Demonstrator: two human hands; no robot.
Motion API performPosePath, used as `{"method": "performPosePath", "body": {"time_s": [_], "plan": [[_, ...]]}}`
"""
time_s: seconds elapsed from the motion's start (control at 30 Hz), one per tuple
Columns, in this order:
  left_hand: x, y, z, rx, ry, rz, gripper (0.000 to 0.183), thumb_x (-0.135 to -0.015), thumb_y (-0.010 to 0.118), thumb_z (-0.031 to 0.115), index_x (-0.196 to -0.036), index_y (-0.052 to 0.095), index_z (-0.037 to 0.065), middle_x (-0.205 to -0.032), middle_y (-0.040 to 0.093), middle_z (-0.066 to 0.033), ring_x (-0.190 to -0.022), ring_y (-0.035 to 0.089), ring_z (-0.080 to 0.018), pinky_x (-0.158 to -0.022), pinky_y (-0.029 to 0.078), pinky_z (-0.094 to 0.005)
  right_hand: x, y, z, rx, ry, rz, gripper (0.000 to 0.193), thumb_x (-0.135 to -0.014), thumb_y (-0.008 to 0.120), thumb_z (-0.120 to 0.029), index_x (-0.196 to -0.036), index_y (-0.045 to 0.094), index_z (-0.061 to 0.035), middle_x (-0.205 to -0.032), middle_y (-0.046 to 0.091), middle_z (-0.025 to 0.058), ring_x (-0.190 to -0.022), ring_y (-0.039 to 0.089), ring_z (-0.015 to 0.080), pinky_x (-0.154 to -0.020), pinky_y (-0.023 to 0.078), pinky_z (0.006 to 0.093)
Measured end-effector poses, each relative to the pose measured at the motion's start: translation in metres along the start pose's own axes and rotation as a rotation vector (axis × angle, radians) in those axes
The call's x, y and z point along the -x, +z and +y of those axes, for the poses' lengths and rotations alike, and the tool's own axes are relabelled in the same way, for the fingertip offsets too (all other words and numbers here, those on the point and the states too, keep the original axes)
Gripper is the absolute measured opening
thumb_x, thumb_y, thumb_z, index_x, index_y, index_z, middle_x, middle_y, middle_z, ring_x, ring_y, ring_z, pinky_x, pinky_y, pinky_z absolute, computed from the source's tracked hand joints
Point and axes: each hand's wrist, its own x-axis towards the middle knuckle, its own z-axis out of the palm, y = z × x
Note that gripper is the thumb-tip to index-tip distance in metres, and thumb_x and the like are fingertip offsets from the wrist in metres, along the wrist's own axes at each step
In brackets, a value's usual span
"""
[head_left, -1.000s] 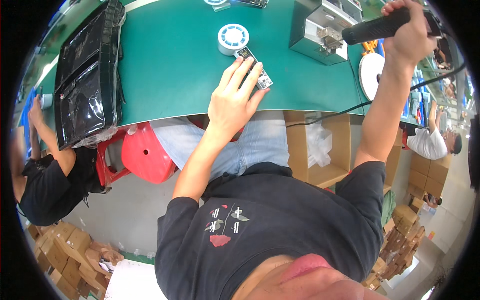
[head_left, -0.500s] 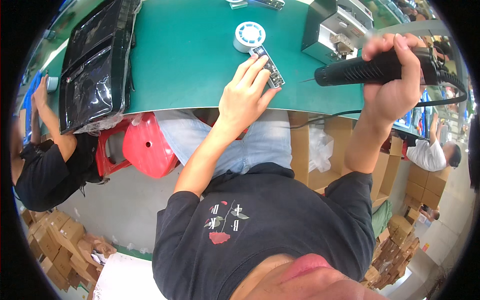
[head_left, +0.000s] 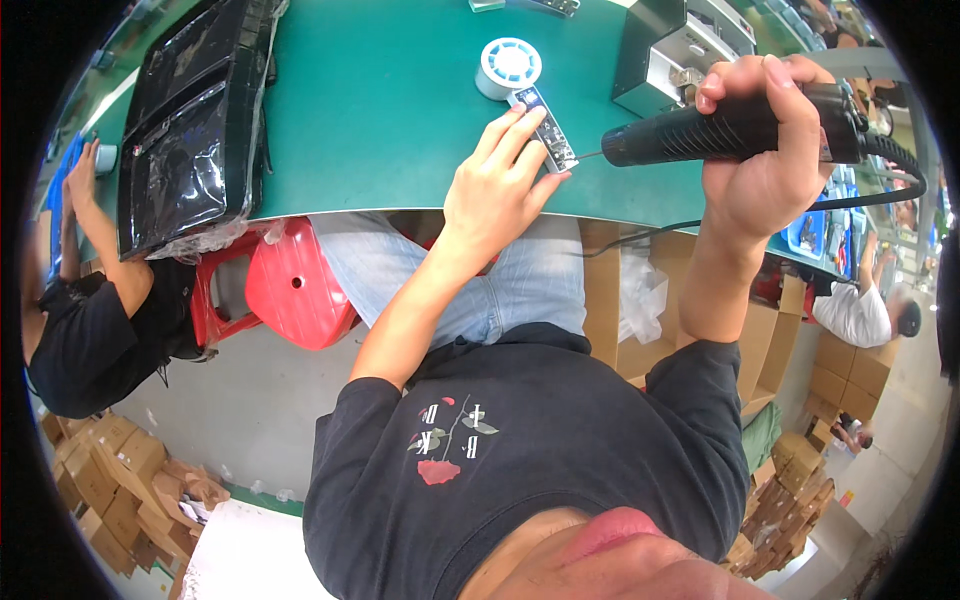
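Observation:
A small handheld fan lies on the green table, its round white head with a pale blue grille on the far side. Its handle is uncovered and shows a circuit board. My left hand grips that handle, fingertips over the board and thumb along the near end. In my right hand is a black corded electric screwdriver, held almost level with my fingers wrapped round it. Its thin bit points left and reaches the near end of the board; whether it touches a screw is too small to tell.
A grey metal machine stands at the back right of the table. On the left lies a black plastic-wrapped case. The screwdriver's cable runs along the table's near edge. Co-workers sit at both sides; a red stool is at left.
My right hand has brought the screwdriver leftward, so its bit now meets the end of the fan's handle. The fan and my left hand have shifted slightly right.

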Motion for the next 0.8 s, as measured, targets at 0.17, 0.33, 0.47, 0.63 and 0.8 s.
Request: {"method": "performPosePath", "body": {"time_s": [0.17,0.33,0.47,0.63,0.8], "plan": [[0.000,-0.001,0.000,0.003,-0.004,-0.005,0.031,-0.076,0.089,0.022,-0.085,0.067,0.003,-0.136,0.066,-0.0117,-0.126,0.062,-0.0326,-0.095,0.058,-0.0409,0.000,0.000,0.000,0.003,0.003,-0.018,0.010,-0.096,0.060,-0.008,-0.105,0.059,-0.0034,-0.080,0.063,0.0161,-0.072,0.062,0.0305,-0.065,0.052,0.0422],[0.000,0.000,0.000,0.004,-0.003,-0.002,0.031,-0.075,0.089,0.022,-0.081,0.064,0.004,-0.135,0.066,-0.0112,-0.125,0.062,-0.0325,-0.094,0.059,-0.0408,0.001,0.001,0.002,0.014,-0.007,-0.028,0.010,-0.096,0.060,-0.008,-0.105,0.059,-0.0033,-0.080,0.063,0.0160,-0.071,0.062,0.0303,-0.064,0.052,0.0424],[-0.001,0.001,0.001,0.002,-0.003,-0.007,0.031,-0.075,0.089,0.021,-0.081,0.064,0.004,-0.136,0.065,-0.0105,-0.123,0.062,-0.0319,-0.091,0.059,-0.0404,0.001,0.002,0.006,0.004,-0.038,-0.059,0.010,-0.096,0.060,-0.008,-0.105,0.058,-0.0031,-0.077,0.062,0.0157,-0.066,0.060,0.0286,-0.062,0.051,0.0419],[0.000,0.000,0.001,-0.016,0.010,-0.030,0.030,-0.076,0.088,0.021,-0.080,0.064,0.004,-0.138,0.063,-0.0101,-0.123,0.062,-0.0320,-0.089,0.059,-0.0407,0.001,0.010,0.013,0.003,-0.064,-0.068,0.012,-0.094,0.059,-0.005,-0.106,0.055,-0.0026,-0.073,0.059,0.0152,-0.060,0.057,0.0257,-0.059,0.051,0.0406],[-0.001,0.000,0.002,-0.021,0.009,-0.038,0.031,-0.077,0.088,0.022,-0.080,0.063,0.004,-0.137,0.063,-0.0101,-0.123,0.062,-0.0324,-0.089,0.059,-0.0410,0.003,0.014,0.013,0.061,-0.087,-0.075,0.015,-0.093,0.061,-0.004,-0.105,0.054,0.0002,-0.071,0.059,0.0155,-0.058,0.057,0.0248,-0.058,0.051,0.0384]]}}
